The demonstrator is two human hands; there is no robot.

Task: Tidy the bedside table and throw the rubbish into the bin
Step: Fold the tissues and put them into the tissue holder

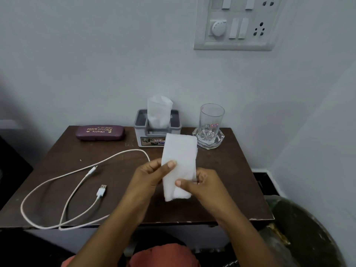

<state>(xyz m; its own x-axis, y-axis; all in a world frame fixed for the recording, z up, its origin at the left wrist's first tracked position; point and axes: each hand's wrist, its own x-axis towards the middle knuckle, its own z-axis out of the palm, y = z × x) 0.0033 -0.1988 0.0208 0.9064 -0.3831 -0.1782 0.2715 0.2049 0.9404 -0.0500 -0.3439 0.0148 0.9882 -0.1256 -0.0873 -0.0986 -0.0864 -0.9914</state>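
Dark-brown worktop [240,170] set against a pale wall, bedside corner. Nearest, low right: bin [308,234], just beside the worktop's edge. Over the front centre, left hand [150,176] and right hand [202,186] each pinch a folded white tissue [180,157], thumb on its face, fingers curled behind; it looks held upright, clear of the wood. Judged featherlight, soft, limp, easily torn; one hand could ball it up for the bin. Left: loose white USB cable [101,190], floppy, best gathered near its plugs. Farther back: purple spectacle case [100,132], tissue holder [140,137], fragile glass tumbler [211,118] standing in a glass dish [219,139].
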